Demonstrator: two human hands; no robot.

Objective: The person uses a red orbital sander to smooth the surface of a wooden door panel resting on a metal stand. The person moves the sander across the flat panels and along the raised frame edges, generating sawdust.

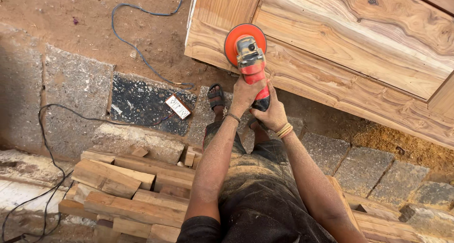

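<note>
While both hands wrap the sander [249, 58] | left fingers [246, 89] curled tight | right fingers [265, 111] clasping handle | disc on door [359, 49]

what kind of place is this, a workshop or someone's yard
Probably an open-air carpentry spot, more yard than indoor workshop. Both hands hold a red disc sander against a large wooden door panel, cut timber offcuts are stacked on stone paving, and an extension socket lies on bare dirt.

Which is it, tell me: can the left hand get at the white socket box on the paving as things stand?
Probably not without letting go. The left hand is wrapped on the red sander against the wooden door, while the white socket box lies lower down on the paving. Nothing blocks the path; bending down looks necessary.
</note>
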